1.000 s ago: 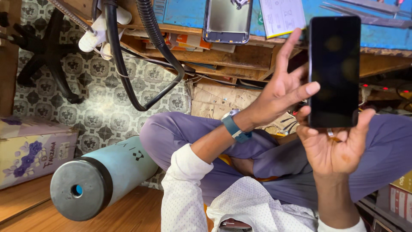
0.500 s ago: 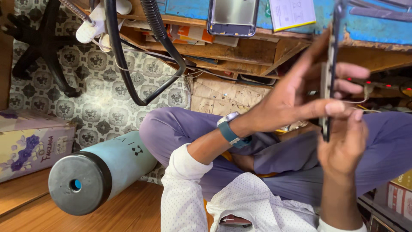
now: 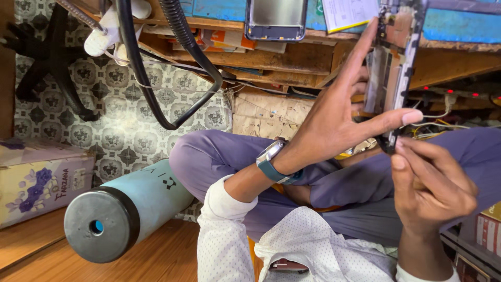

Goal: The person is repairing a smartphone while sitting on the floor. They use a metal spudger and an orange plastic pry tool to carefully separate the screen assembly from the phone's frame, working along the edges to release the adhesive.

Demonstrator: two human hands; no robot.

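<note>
The head view is showing an opened phone [image 3: 392,68] being held upright at the upper right of the scene, its bare inner side with boards and metal parts facing the camera. The left hand [image 3: 339,115] is reaching in from the left, wearing a wristwatch [image 3: 272,163] with a teal strap; its thumb is pressing across the phone's lower part and its long fingers [image 3: 365,47] are lying along the phone's left edge, so it is gripping the phone. The right hand [image 3: 430,183] is coming up from below, its fingers curled and pinching the phone's bottom corner, just under the left thumb. Both arms are wearing white dotted sleeves [image 3: 229,235], and the person's legs in purple trousers [image 3: 219,156] are lying beneath the hands.

Further out, a wooden worktop [image 3: 323,52] with a blue surface is running along the far edge, and another phone body [image 3: 275,18] with a grey back is lying on it, left of a paper sheet [image 3: 348,11]. Thick black hoses [image 3: 156,73] are hanging down from the worktop over a patterned tile floor [image 3: 120,120]. At the near left, a pale blue cylinder [image 3: 130,209] with a black end cap is lying on a wooden board, beside a cardboard box [image 3: 42,183] printed with purple flowers
</note>
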